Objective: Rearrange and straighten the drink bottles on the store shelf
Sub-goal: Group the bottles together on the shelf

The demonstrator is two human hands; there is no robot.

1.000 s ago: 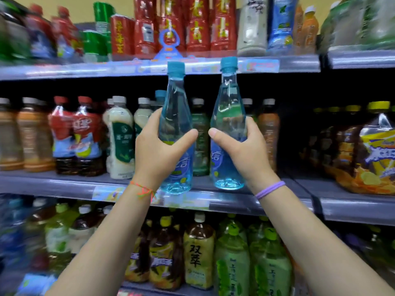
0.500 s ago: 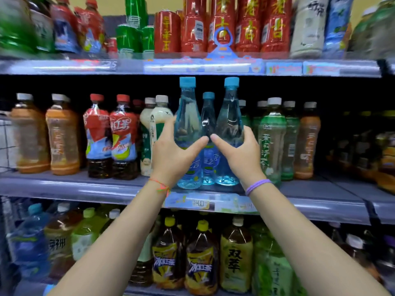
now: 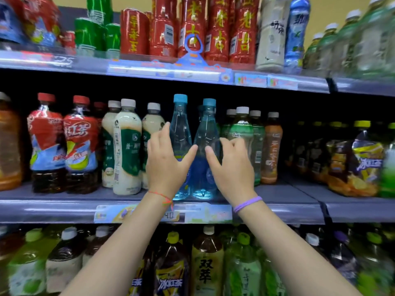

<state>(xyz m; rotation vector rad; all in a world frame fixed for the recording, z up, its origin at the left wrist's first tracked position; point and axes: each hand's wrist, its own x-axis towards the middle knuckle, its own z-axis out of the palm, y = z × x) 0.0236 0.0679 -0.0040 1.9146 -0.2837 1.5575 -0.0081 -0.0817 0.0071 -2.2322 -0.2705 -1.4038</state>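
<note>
Two blue bottles (image 3: 181, 135) (image 3: 207, 133) stand side by side on the middle shelf (image 3: 64, 205). The left hand (image 3: 165, 163) and right hand (image 3: 233, 167) are spread loose in front of them, gripping nothing.

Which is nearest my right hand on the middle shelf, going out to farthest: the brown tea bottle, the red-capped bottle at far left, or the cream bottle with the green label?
From the right hand:
1. Brown tea bottle, just to its right.
2. Cream bottle, left, past the left hand.
3. Red-capped bottle, far left.
</note>
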